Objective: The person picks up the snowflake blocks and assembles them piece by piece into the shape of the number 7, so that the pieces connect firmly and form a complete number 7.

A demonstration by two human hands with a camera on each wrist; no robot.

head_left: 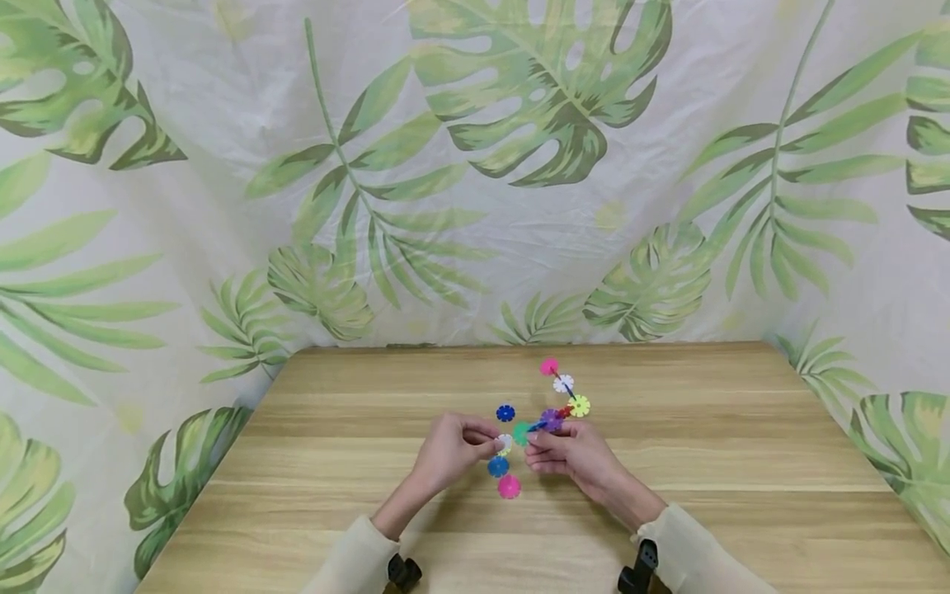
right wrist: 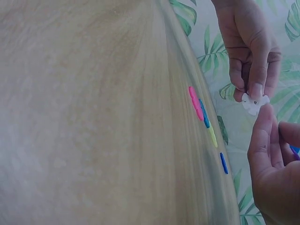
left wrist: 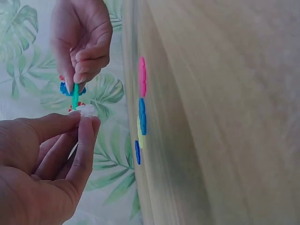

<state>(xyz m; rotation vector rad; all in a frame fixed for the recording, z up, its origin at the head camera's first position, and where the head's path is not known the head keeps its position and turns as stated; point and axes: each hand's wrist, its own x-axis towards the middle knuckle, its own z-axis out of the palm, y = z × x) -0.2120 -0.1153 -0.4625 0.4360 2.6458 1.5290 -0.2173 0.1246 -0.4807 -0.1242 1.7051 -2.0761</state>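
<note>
My left hand (head_left: 451, 452) pinches a white notched plastic disc (right wrist: 255, 104) between thumb and fingertips. Opposite it, my right hand (head_left: 582, 464) pinches a green notched disc (left wrist: 75, 96) at the near end of a chain of interlocked discs. Beyond the green one, the chain runs through blue, purple (head_left: 551, 419), red, yellow (head_left: 579, 405), blue and white (head_left: 563, 384) to a pink disc (head_left: 548, 366). The white disc and the green disc are very close, edge to edge; fingers partly cover where they meet, so I cannot tell if they are joined.
Loose discs lie on the wooden table (head_left: 312, 495) below the hands: a dark blue one (head_left: 505, 412), a yellow one (right wrist: 213, 136), a blue one (head_left: 498, 467) and a pink one (head_left: 509, 487). A leaf-patterned cloth (head_left: 519, 247) hangs behind the table's far edge.
</note>
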